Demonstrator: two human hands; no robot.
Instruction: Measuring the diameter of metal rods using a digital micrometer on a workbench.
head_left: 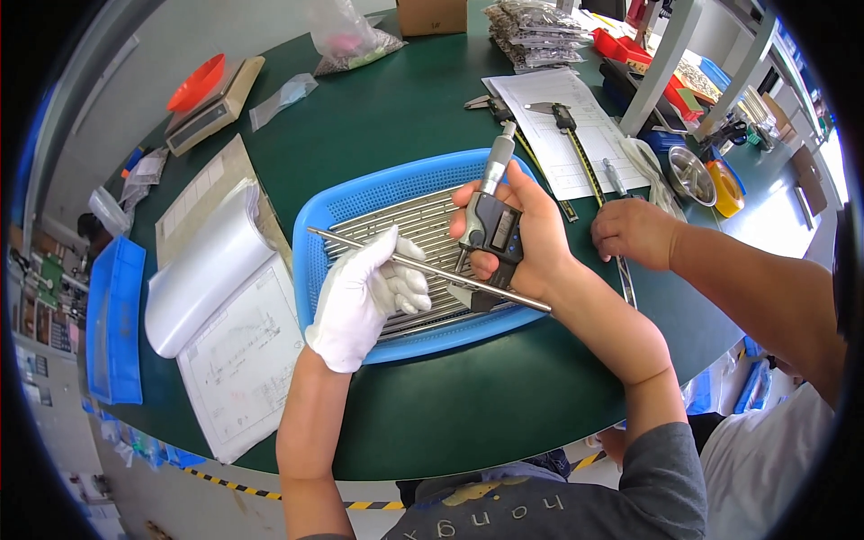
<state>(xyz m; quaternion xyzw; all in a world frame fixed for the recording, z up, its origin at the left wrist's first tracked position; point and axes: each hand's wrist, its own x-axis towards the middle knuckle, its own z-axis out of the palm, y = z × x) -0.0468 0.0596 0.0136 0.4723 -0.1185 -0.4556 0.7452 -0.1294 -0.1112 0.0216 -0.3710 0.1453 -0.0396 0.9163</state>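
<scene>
My left hand (346, 301), in a white glove, holds a long thin metal rod (441, 272) slanting down to the right. Bare and closed, my right hand (540, 229) grips a digital micrometer (490, 225), its thimble pointing up and away. The rod crosses the micrometer's frame; whether it touches both measuring faces I cannot tell. Beneath both hands sits a blue plastic basket (303, 270) with many similar metal rods (396, 216) lying side by side in it.
At right, another person's hand (634, 232) rests by a caliper (576, 144) and printed sheets (540, 99). Left are an open folder of papers (238, 360), a blue tray (117, 315) and a scale (211, 106) with an orange dish. Bagged parts (535, 31) stand behind.
</scene>
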